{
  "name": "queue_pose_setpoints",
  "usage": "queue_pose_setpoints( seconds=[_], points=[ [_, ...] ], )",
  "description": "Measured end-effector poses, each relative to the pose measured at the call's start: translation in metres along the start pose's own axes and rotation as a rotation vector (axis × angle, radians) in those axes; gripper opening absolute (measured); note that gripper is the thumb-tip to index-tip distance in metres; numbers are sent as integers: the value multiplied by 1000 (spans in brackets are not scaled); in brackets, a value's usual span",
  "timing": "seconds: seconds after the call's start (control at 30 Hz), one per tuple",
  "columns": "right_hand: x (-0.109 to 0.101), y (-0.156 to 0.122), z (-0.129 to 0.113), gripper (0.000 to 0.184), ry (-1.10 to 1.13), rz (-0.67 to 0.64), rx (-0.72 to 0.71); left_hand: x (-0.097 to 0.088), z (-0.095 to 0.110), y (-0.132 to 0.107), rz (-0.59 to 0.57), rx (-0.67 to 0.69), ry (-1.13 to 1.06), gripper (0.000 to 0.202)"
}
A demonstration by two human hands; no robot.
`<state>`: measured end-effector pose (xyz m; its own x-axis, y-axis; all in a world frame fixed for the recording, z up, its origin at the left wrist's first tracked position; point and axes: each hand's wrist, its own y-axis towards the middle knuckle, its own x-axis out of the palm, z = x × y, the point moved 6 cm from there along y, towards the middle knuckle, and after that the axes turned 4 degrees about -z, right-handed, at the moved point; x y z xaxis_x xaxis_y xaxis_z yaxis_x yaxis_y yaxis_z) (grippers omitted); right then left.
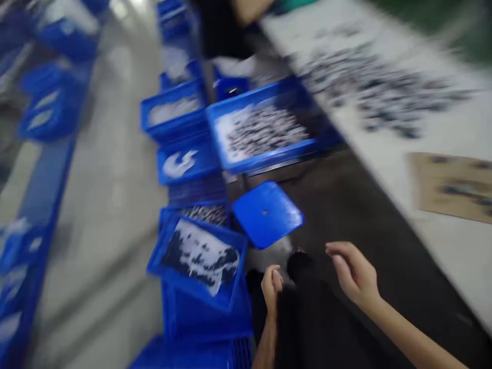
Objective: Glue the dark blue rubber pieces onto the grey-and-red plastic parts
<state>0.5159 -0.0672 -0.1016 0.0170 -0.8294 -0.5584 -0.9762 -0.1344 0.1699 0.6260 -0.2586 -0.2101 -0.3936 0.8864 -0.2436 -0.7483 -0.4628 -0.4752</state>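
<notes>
1. The left hand (pixel 272 283) curled; whether its grip held anything couldn't be told.
2. The right hand (pixel 355 274) hung loosely parted near the bench's (pixel 390 159) left edge.
3. A blue stool (pixel 271 223) stood left of that edge.

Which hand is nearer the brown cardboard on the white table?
Right. The right hand is lower left of the cardboard in view, apart from it; the left hand is farther left.

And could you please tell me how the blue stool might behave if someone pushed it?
The blue stool is probably stiff and fairly light, since it looks like moulded plastic. Its shiny top may feel slippery. How readily it would tip is hard to judge, as its legs are hidden.
</notes>
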Motion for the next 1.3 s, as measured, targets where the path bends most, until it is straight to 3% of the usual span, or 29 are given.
queue_pose_setpoints(
  seconds=[0.07,0.17,0.23,0.3,0.43,0.53,0.6,0.67,0.73,0.77,0.83,0.93,1.07,1.17,1.3],
  points=[
    [111,-30,-29,19,62,-346,-119,-93,-71,14,214,-101,-12,27],
    [267,-97,-33,23,99,-669,-260,-210,-187,26,470,-209,-14,27],
    [366,-132,-16,20,104,-800,-347,-266,-257,39,588,-238,-9,26],
    [462,-149,7,15,106,-894,-429,-305,-312,65,664,-229,10,28],
    [662,-143,35,35,92,-1028,-589,-358,-382,163,737,-168,116,33],
    [809,-124,29,43,38,-1086,-717,-400,-414,251,785,-140,237,43],
    [892,-108,14,50,8,-1063,-753,-432,-428,299,812,-139,313,50],
    [955,-96,-6,56,-23,-1020,-756,-466,-436,329,862,-175,373,55],
    [992,-95,-26,57,-44,-970,-750,-494,-433,345,894,-190,473,56],
    [1000,-101,-37,57,-39,-936,-802,-504,-428,346,914,-199,554,54],
    [998,-126,-49,56,2,-991,-909,-511,-423,340,944,-235,613,46],
    [965,-173,-39,60,92,-1244,-976,-489,-430,307,960,-327,498,34],
    [907,-199,3,54,203,-1461,-981,-429,-455,254,973,-369,371,37],
    [891,-189,24,54,248,-1449,-894,-405,-472,241,1035,-329,277,44],
    [892,-193,27,56,333,-1409,-698,-409,-484,258,1207,-313,73,46]
  ],
)
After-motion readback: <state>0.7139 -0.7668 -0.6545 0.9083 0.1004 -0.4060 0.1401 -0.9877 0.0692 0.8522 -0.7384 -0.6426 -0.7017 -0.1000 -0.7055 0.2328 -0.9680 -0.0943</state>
